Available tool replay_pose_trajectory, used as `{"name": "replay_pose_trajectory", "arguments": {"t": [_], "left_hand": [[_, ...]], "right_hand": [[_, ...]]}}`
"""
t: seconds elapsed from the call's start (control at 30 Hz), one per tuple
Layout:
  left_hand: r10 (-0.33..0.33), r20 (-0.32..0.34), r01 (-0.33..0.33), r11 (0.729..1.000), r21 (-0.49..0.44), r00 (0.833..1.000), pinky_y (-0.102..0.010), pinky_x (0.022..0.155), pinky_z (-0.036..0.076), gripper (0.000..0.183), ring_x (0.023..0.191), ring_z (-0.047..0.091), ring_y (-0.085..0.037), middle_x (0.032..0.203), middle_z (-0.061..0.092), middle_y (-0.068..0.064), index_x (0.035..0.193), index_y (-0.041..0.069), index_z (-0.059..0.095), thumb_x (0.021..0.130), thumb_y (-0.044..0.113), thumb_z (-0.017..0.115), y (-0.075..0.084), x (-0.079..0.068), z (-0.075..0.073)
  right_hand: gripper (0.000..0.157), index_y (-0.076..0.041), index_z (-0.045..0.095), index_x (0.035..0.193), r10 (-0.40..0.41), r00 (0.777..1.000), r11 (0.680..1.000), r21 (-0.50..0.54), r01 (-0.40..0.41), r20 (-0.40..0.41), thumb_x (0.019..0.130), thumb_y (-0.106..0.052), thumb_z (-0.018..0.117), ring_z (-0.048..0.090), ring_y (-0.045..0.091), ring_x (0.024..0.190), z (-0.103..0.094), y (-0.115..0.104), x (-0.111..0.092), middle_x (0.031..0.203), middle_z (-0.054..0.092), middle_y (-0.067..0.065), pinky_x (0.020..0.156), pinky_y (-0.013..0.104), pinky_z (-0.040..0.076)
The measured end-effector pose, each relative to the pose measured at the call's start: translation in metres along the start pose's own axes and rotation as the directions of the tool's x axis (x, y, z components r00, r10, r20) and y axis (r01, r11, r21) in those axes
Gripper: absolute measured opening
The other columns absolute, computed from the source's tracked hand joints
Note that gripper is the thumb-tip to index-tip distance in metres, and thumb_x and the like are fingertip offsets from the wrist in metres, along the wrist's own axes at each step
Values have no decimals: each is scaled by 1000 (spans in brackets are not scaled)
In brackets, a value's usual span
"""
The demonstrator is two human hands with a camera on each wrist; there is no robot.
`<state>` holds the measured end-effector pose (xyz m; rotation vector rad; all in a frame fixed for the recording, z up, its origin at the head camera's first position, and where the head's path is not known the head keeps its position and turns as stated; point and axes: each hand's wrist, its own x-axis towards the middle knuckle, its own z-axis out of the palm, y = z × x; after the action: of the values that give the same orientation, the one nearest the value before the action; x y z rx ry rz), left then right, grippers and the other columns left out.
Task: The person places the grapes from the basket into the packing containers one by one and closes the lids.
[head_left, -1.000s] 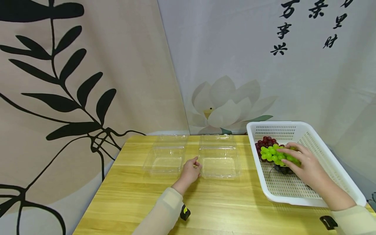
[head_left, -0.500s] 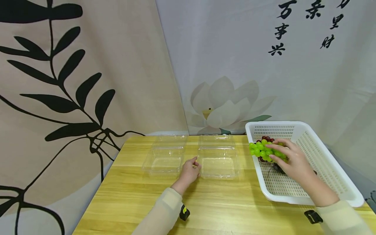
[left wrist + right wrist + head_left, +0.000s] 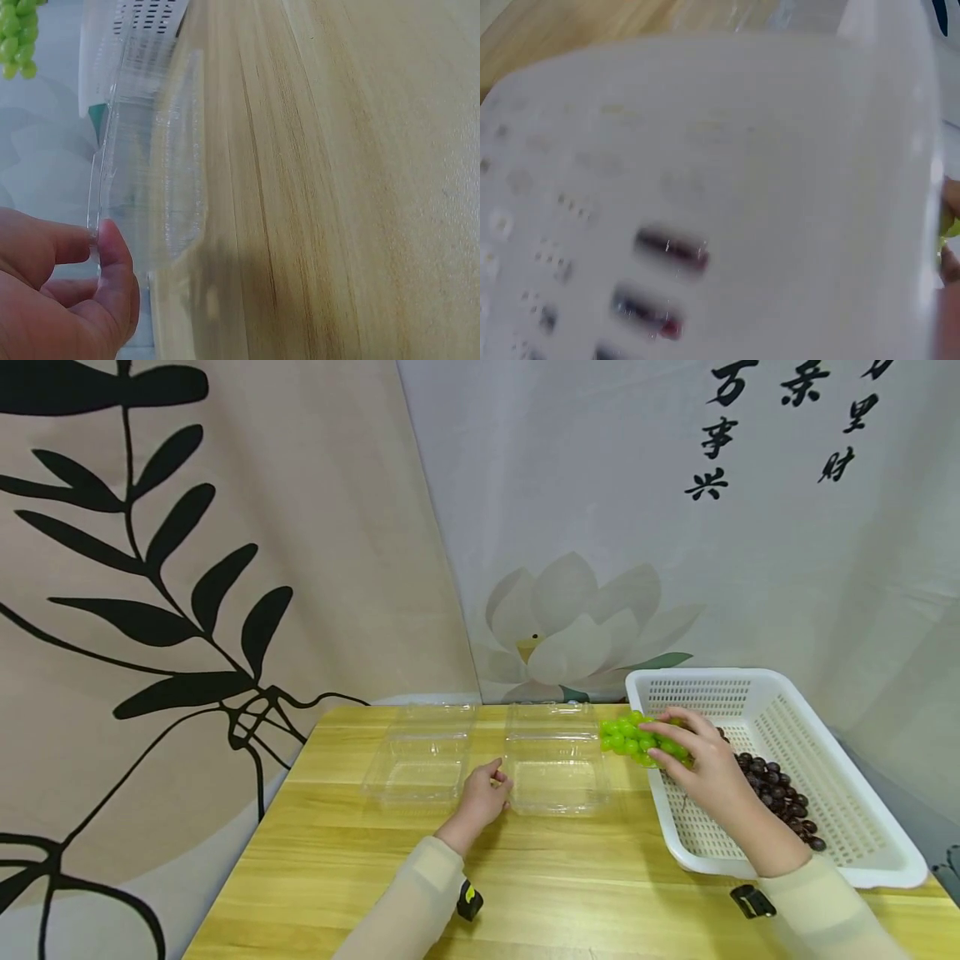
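Note:
My right hand [image 3: 708, 772] holds a bunch of green grapes [image 3: 626, 739] between thumb and fingers, above the left rim of the white basket [image 3: 663, 818]. The same green grapes [image 3: 16, 37] show at the upper left corner in the left wrist view. With thumb and fingertips, my left hand [image 3: 483, 795] pinches the rim of the right-hand clear plastic box [image 3: 558, 789], whose lid stands open behind it. That grip on the box [image 3: 184, 165] is plain in the left wrist view. In the right wrist view the basket wall [image 3: 727, 97] hides most of the right hand.
A second clear plastic box [image 3: 423, 777], also with its lid open, lies left of the first on the wooden table [image 3: 585, 893]. Dark grapes [image 3: 780, 793] lie inside the basket. A printed curtain [image 3: 585, 493] hangs behind the table.
The right hand has lifted the green grapes from the basket and carried them left, past its rim towards the right box. More dark grapes show in the basket. The left hand has stayed put.

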<state>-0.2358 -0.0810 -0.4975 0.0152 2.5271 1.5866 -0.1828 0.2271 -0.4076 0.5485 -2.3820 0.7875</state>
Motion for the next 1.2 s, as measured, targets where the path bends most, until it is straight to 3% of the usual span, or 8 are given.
{"name": "replay_pose_trajectory", "arguments": {"t": [0.23,0.5,0.87,1.2], "left_hand": [[6,10,-6,1000,5,1000,-29,58,56,53,58,49,-9,100,52,-9,142,-5,36,93,2,56,0,-1,0],[3,8,-3,1000,7,1000,-31,60,57,54,59,50,-9,100,52,-8,142,-5,36,93,3,56,0,0,0],[18,7,-18,1000,15,1000,-27,57,56,53,59,51,-9,100,53,-9,141,-6,36,93,2,56,0,-2,1],[16,6,-16,1000,-1,1000,-35,61,57,54,59,50,-9,100,52,-10,141,-7,35,92,1,56,1,-2,-1]], "right_hand": [[34,-12,70,110,6,1000,999,42,-6,6,79,0,73,48,22,103,15,-15,6,118,53,9,64,22,40],[35,-13,69,112,-3,999,997,73,0,36,79,-2,74,48,27,109,33,-28,11,118,53,10,77,41,47],[32,-15,69,112,14,997,991,132,-23,70,81,-6,73,48,29,109,54,-38,12,119,53,9,82,46,48],[32,-14,70,112,15,996,990,140,-27,89,81,-6,73,48,31,111,75,-46,14,119,54,11,89,49,48]]}}
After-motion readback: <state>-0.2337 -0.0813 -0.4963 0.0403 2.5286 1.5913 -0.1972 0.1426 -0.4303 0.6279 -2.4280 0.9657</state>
